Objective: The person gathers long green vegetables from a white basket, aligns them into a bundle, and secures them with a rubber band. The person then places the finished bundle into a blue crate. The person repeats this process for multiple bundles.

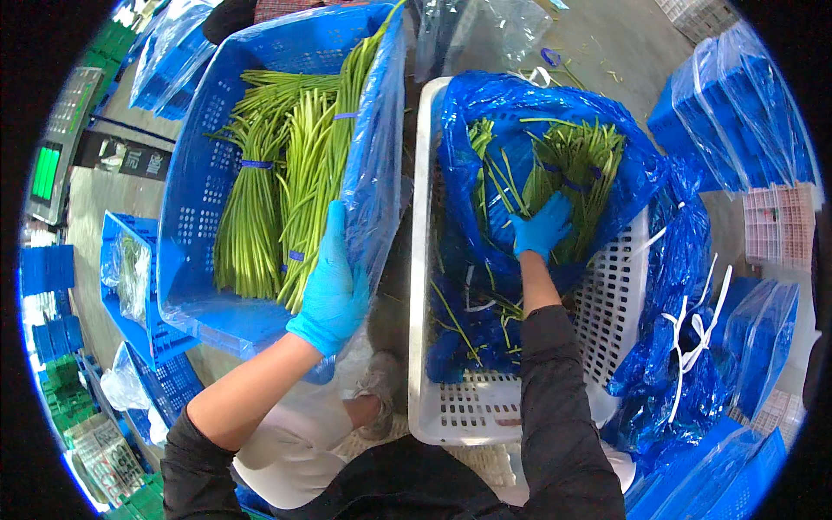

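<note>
My left hand [331,292], in a blue glove, lies along the near right side of a blue plastic crate [188,260] lined with clear film. Its fingers rest beside bundles of long green stems [250,240] tied with purple bands. Whether it grips the film or stems, I cannot tell. My right hand [543,224], also gloved in blue, reaches into an open blue plastic bag [481,91] in a white perforated crate [421,260]. Its spread fingers touch loose stems and a darker banded bundle of green stems [585,162]; whether it grips any is unclear.
A knotted blue bag [682,247] with white ties hangs at the white crate's right side. Stacked blue crates [734,117] wrapped in film stand at the right. Another blue crate [130,292] and a scale with a green display [47,172] are at the left.
</note>
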### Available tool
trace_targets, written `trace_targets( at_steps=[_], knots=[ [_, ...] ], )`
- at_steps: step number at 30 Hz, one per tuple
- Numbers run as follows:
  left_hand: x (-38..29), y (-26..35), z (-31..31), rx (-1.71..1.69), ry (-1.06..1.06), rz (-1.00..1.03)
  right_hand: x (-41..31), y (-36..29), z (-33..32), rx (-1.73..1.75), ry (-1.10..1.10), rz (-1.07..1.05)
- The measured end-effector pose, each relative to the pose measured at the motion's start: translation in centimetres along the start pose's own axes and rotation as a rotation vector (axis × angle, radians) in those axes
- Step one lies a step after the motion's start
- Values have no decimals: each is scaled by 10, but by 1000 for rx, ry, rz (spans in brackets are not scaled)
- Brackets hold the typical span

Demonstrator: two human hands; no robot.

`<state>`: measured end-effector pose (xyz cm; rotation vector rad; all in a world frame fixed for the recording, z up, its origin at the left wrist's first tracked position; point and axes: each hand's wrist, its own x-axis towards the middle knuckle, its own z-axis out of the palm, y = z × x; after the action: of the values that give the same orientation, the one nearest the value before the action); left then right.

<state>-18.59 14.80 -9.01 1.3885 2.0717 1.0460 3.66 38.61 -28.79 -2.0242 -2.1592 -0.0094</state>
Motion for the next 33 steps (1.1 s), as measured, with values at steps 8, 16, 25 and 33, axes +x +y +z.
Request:
trace_targets(
  at_steps=[8,16,25,33],
  knots=[
    [4,22,-5,-2,-47,-85,7,-1,23,50,-270,-41],
    [5,22,-3,-90,-32,-20,9,19,20,271,-222,-49],
    [5,25,-4,-76,-31,-45,-5,72,-7,794,43,542],
    [5,18,-5,-24,-42,-61,45,97,-14,455,-171,601]
  ],
)
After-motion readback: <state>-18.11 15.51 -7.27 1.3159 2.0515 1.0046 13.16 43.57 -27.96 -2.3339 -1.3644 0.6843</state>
